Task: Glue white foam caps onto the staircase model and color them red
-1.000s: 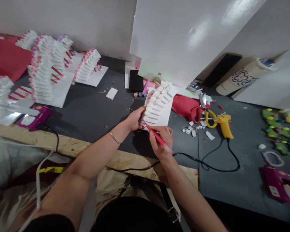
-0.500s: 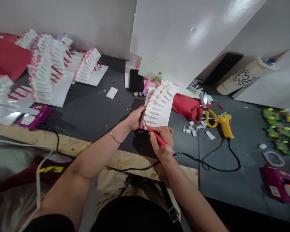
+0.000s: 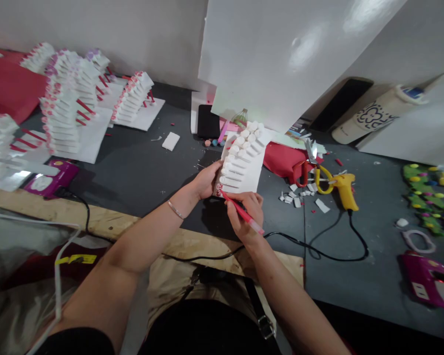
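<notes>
A white foam model [image 3: 246, 170], a board with rows of stacked white pieces, lies tilted in front of me. My left hand [image 3: 209, 180] grips its left edge, thumb along the side. In my right hand [image 3: 248, 214] is a red marker pen [image 3: 247, 217], pinched between thumb and fingers. Its tip touches or nearly touches the lowest white piece, which carries red marks. The other pieces on this model look plain white. My right fingers rest by the board's lower edge.
Similar white models with red or purple marks [image 3: 61, 118] stand at the left. To the right lie scissors [image 3: 311, 150], a yellow glue gun [image 3: 346, 191] and foam scraps [image 3: 297, 202]. A black cord [image 3: 292, 240] crosses the front. A bottle [image 3: 375, 116] leans at the back right.
My right hand and the red marker have shifted slightly left and up, the tip staying at the lowest piece. The left hand keeps its hold on the model.
</notes>
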Available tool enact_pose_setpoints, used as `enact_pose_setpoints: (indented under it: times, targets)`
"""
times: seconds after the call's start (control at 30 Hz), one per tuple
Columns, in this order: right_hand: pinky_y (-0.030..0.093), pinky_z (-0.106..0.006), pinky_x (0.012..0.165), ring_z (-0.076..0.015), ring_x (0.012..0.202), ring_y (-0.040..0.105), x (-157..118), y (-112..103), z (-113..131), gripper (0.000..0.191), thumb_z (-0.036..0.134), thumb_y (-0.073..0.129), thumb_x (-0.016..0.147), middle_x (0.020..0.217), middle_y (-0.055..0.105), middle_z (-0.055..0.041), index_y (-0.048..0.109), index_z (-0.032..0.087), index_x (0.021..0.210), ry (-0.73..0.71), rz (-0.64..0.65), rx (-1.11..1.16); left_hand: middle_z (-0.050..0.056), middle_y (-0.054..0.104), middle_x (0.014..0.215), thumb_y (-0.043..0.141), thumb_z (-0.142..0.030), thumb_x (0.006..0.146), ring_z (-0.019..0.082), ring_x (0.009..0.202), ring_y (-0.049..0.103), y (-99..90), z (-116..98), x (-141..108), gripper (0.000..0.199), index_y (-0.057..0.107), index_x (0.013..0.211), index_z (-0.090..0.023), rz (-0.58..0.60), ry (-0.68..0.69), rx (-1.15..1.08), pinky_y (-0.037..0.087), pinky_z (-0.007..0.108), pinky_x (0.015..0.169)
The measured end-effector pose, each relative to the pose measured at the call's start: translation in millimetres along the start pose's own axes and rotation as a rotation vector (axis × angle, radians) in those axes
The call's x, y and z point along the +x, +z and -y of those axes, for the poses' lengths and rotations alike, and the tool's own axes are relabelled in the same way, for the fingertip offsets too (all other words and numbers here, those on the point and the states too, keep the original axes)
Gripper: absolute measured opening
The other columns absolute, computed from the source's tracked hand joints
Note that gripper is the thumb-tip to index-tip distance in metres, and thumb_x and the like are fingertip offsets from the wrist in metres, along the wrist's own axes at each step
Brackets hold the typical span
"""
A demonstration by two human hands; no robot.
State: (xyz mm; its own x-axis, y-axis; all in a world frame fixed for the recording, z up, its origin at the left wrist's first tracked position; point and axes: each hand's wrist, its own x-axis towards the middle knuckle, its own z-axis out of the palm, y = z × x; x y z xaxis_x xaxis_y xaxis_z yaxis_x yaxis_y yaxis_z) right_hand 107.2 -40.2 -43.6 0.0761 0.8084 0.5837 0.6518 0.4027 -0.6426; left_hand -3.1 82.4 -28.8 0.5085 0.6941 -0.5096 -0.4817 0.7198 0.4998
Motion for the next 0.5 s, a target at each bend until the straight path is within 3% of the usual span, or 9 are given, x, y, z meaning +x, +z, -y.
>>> enact_pose_setpoints:
  times: [0.5]
  targets:
    - [0.039,-0.041,0.09,-0.02,0.082,0.067,-1.4,-0.2,-1.0,0.013,0.025,0.059,0.096,0.086,0.078,0.0003,0.071,0.026,0.102,0.014,0.022,-0.006,0.01,0.082,0.09,0.049,-0.023,0.099,0.023,0.085,0.079,3.3,0.0,-3.1,0.03,0.074,0.111,-0.011,-0.016,0.025,0.029,0.058,0.038,0.099]
